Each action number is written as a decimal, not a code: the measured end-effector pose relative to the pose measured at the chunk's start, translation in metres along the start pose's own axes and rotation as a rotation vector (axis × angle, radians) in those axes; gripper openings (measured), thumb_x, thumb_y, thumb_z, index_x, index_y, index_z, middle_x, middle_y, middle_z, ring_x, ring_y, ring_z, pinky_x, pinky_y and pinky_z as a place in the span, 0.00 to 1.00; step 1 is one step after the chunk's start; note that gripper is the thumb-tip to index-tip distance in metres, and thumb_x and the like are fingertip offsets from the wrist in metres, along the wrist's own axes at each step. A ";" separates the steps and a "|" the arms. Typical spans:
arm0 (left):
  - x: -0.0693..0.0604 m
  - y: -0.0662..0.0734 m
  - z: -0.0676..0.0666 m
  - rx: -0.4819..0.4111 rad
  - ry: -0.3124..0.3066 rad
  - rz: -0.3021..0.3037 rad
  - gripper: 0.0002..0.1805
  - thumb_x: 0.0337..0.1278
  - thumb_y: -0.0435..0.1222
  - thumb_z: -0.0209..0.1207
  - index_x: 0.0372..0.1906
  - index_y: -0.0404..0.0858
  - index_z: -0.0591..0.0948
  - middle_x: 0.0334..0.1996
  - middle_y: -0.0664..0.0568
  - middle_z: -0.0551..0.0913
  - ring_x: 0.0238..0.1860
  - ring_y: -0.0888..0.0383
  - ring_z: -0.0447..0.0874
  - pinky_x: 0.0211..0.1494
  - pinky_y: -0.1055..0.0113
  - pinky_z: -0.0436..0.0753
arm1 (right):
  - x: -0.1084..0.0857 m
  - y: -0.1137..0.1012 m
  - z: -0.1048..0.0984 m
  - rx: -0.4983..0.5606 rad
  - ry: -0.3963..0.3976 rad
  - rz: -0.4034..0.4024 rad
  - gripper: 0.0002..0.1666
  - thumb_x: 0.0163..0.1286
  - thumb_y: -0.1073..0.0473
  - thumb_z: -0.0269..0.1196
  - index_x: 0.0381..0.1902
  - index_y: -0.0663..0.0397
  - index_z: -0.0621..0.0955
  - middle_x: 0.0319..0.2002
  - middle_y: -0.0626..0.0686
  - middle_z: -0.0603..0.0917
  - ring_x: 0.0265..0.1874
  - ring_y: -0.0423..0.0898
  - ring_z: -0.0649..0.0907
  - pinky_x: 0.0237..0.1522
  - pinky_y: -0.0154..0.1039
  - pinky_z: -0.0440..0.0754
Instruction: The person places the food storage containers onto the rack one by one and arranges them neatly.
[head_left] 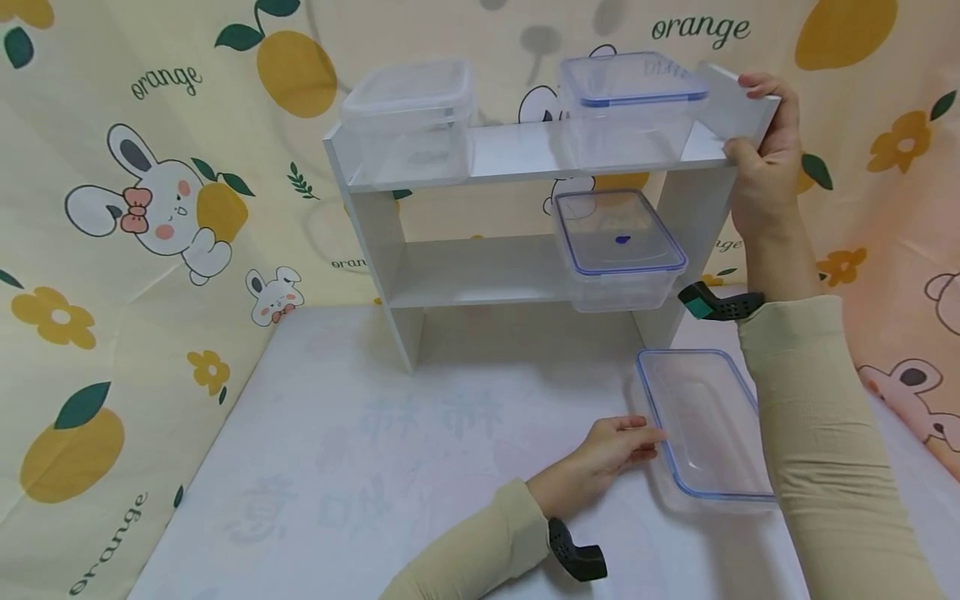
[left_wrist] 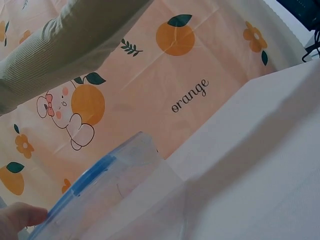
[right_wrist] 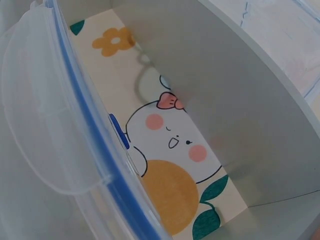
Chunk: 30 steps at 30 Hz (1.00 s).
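Observation:
My right hand [head_left: 772, 167] grips the upper right side panel of a white two-tier shelf [head_left: 480, 275], fingers over the edge and thumb in front. Below, my left hand [head_left: 596, 462] touches the left rim of a clear plastic food container [head_left: 705, 425] lying on the table. Its fingers look fairly straight; in the left wrist view a single digit [left_wrist: 30, 215] meets the blue rim. Another clear food container [head_left: 622, 250] with a blue-edged lid sits on the middle tier at the right, its front overhanging. The right wrist view shows a container's blue edge [right_wrist: 85, 105] near the shelf boards.
On the top tier stand a clear container [head_left: 408, 125] with a whitish lid at the left and one with a blue-sealed lid [head_left: 633, 108] at the right. A patterned cloth [head_left: 165, 350] hangs behind and beside the white tabletop [head_left: 315, 467]. My right sleeve partly covers the table container.

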<state>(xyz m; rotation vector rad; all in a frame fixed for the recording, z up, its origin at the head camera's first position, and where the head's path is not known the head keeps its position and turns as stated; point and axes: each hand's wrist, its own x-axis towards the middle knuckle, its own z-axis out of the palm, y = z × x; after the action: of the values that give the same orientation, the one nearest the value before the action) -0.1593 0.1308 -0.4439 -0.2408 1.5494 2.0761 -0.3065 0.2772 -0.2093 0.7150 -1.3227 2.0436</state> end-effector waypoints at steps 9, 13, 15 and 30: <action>-0.003 0.000 -0.006 -0.051 -0.017 -0.012 0.06 0.51 0.26 0.64 0.36 0.35 0.81 0.24 0.55 0.78 0.25 0.63 0.76 0.36 0.74 0.81 | 0.000 0.001 0.000 0.001 0.000 0.000 0.28 0.59 0.86 0.39 0.47 0.53 0.69 0.61 0.48 0.69 0.64 0.48 0.64 0.70 0.45 0.64; -0.002 0.000 -0.012 -0.080 -0.037 -0.020 0.04 0.51 0.25 0.63 0.33 0.34 0.82 0.21 0.56 0.78 0.25 0.63 0.75 0.34 0.76 0.79 | 0.000 0.000 0.000 -0.010 0.006 0.003 0.29 0.60 0.86 0.39 0.48 0.53 0.69 0.61 0.49 0.68 0.65 0.48 0.64 0.71 0.45 0.64; -0.003 0.001 -0.016 -0.083 -0.054 -0.026 0.03 0.52 0.26 0.62 0.34 0.32 0.83 0.21 0.57 0.77 0.26 0.63 0.75 0.35 0.76 0.78 | -0.001 0.000 0.000 -0.013 0.005 0.003 0.28 0.60 0.85 0.39 0.48 0.53 0.69 0.61 0.49 0.68 0.65 0.48 0.64 0.71 0.45 0.64; -0.006 0.006 -0.041 -0.052 -0.140 -0.044 0.03 0.56 0.28 0.60 0.34 0.32 0.83 0.25 0.57 0.78 0.30 0.63 0.75 0.38 0.75 0.77 | 0.000 0.001 0.000 -0.013 -0.002 -0.010 0.28 0.59 0.85 0.40 0.48 0.53 0.69 0.62 0.51 0.68 0.65 0.48 0.64 0.72 0.45 0.62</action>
<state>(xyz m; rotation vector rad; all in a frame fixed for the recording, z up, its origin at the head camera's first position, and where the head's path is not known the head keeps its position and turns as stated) -0.1644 0.0896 -0.4501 -0.1436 1.3966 2.0555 -0.3068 0.2767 -0.2101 0.7161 -1.3302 2.0251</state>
